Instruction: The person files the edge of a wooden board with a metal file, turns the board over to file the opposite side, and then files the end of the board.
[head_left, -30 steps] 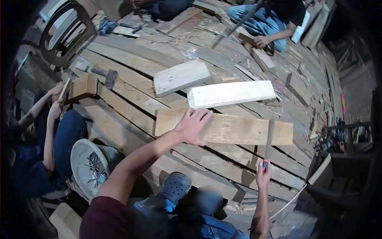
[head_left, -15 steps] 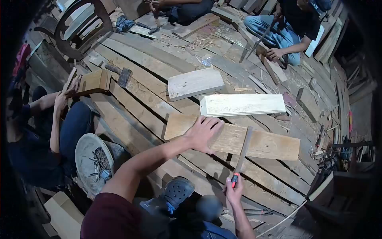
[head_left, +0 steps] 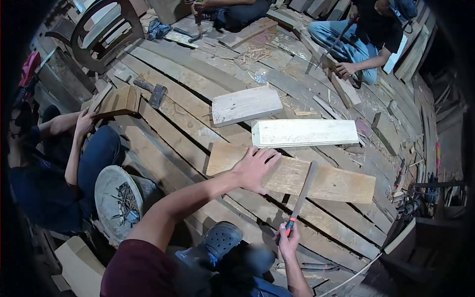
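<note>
A flat wooden board (head_left: 341,183) lies crosswise over the slatted planks in front of me. My left hand (head_left: 256,170) rests on its left half with fingers spread, pressing on the top face. In my right hand (head_left: 288,240) is a metal file (head_left: 305,189), gripped by its red and black handle. The file's blade lies across the board's upper face, right of my left hand, pointing away from me. Just beyond the board sit a pale, whitish wood block (head_left: 307,132) and a grey-white block (head_left: 246,105).
A bucket of nails (head_left: 111,200) stands at left beside a seated person (head_left: 42,183) handling wood. A hammer (head_left: 157,94) lies farther back. Another person (head_left: 366,44) holds a saw at upper right; a third person's legs (head_left: 242,15) show at the top. Pliers (head_left: 319,267) lie near my right hand.
The view has shifted slightly. My right hand and the file have drawn a little toward me, while my left hand stays on the board. At left, the seated person's wood strip moved rightward.
</note>
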{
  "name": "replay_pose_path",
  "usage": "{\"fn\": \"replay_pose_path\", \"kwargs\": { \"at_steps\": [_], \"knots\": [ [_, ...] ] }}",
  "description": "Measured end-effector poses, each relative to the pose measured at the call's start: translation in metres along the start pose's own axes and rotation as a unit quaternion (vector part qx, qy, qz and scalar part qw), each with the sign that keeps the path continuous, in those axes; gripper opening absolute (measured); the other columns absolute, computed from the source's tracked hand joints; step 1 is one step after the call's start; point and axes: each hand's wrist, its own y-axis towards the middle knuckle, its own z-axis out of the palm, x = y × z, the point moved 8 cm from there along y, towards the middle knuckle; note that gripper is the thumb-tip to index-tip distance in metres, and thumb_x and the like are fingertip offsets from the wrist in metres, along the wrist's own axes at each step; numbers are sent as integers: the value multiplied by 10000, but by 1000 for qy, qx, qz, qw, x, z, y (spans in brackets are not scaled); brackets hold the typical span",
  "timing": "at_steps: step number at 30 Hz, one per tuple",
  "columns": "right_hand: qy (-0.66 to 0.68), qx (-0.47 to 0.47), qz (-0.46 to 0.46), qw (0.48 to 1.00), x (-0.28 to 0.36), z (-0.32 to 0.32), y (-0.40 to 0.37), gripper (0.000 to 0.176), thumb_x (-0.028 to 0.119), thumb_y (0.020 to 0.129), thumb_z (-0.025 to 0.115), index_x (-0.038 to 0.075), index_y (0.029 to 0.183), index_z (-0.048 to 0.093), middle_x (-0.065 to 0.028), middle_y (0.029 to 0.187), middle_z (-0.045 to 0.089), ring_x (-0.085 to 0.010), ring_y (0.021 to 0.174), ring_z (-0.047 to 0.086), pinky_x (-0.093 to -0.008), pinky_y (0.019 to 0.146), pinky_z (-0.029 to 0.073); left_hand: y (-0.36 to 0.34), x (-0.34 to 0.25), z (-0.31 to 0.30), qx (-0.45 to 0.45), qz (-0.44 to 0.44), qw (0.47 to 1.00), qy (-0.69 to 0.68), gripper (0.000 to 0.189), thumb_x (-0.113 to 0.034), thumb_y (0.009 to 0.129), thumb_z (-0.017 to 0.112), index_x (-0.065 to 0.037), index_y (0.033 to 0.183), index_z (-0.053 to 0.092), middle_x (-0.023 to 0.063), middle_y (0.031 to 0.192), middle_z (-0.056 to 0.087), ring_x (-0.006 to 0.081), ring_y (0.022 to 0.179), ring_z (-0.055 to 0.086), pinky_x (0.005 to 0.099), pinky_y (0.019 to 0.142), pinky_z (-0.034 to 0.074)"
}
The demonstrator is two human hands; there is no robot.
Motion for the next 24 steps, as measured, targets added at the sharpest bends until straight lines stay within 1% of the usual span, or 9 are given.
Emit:
{"fn": "replay_pose_path", "kwargs": {
  "at_steps": [2, 5, 8, 9, 12, 17, 20, 24],
  "knots": [
    [-1, 3, 0, 1000, 1, 1, -1, 206, 177, 1008, 649, 21, 1056, 524, -54, 699, 617, -131, 562, 614, -289, 524, 521, -1, 1, 2, -2, -1, 1000, -1, 1275, -609, 583, 849, -11, 1553, 277, 193, 1500, 392, 338, 1405, 370, 540, 1143, 254],
    [7, 5, -25, 1000, -5, 2, 3, 211, 179, 1006, 652, 20, 1057, 523, -55, 697, 620, -128, 562, 614, -286, 520, 517, -1, 1, 2, -15, 5, 1000, -4, 1267, -605, 584, 848, -12, 1550, 282, 197, 1491, 400, 342, 1402, 370, 545, 1147, 249],
    [-1, 14, -30, 999, -3, 5, 3, 225, 182, 1002, 658, 17, 1072, 522, -55, 700, 625, -128, 562, 616, -283, 516, 515, 0, 0, 1, 13, -1, 1000, 25, 1243, -665, 635, 797, 10, 1549, 293, 192, 1489, 407, 324, 1422, 351, 538, 1146, 254],
    [0, 10, -24, 1000, -3, 4, 2, 229, 182, 1002, 659, 16, 1081, 523, -54, 700, 626, -127, 562, 616, -282, 517, 515, 0, -1, 0, 25, -2, 999, 20, 1237, -660, 642, 794, 16, 1548, 291, 198, 1491, 406, 326, 1428, 346, 541, 1148, 255],
    [1, 1, -13, 1000, -5, 4, 3, 243, 183, 1001, 660, 13, 1109, 525, -53, 703, 630, -126, 563, 619, -280, 517, 513, 0, 0, 1, -7, -1, 1000, 0, 1254, -606, 601, 836, -12, 1555, 279, 213, 1485, 399, 349, 1409, 366, 567, 1143, 250],
    [4, 2, -12, 1000, -4, 5, 2, 272, 177, 999, 661, 5, 1164, 530, -53, 715, 635, -124, 568, 625, -273, 510, 507, 0, -1, -2, 8, -6, 1000, -5, 1266, -598, 589, 860, -14, 1553, 283, 202, 1490, 395, 341, 1412, 361, 551, 1145, 253],
    [9, 8, -30, 999, -6, 5, 3, 288, 170, 996, 663, 3, 1188, 528, -52, 723, 634, -124, 568, 626, -268, 505, 503, 0, -1, -2, -2, 0, 1000, -14, 1274, -597, 578, 869, -19, 1552, 286, 197, 1495, 388, 337, 1411, 362, 545, 1146, 253],
    [-5, 9, -29, 1000, -10, 3, 4, 297, 168, 994, 667, 5, 1199, 526, -49, 724, 629, -123, 567, 624, -270, 504, 503, -1, -1, -1, 0, -4, 1000, -9, 1274, -601, 579, 867, -25, 1554, 281, 192, 1500, 384, 337, 1411, 362, 542, 1153, 249]
  ]
}}
